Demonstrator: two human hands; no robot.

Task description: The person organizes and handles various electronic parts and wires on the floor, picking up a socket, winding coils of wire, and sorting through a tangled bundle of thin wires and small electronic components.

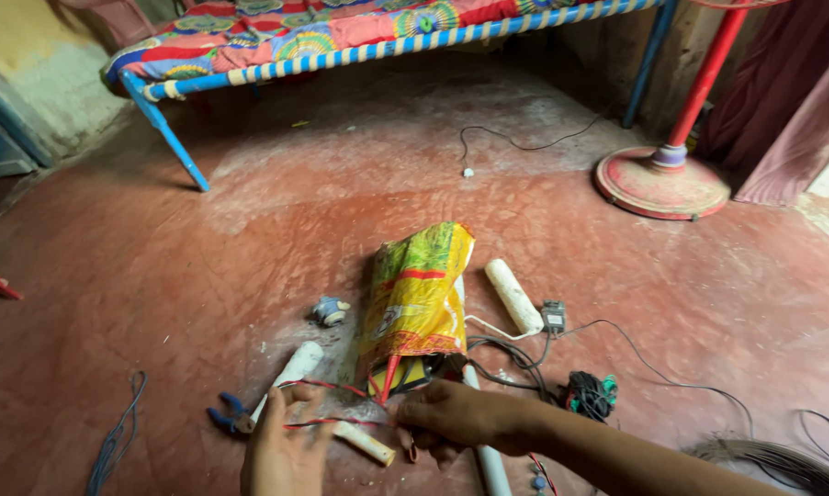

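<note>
Head view looks down at a red floor (pixel 203 276). Left hand (pixel 281 450) lies low in the frame, its fingers (pixel 304 397) loosely spread around thin red wires (pixel 327 422) that run across to the right hand (pixel 451 418). Right-hand fingers are curled together, pinching the wire ends just below the open mouth of a yellow woven bag (pixel 416 294) lying on the floor. A short white pipe piece (pixel 364 443) lies between the hands. Blue-handled pliers (pixel 223 415) rest left of the left hand, beside a longer white pipe (pixel 290 372). A paint roller (pixel 513 296) lies right of the bag.
</note>
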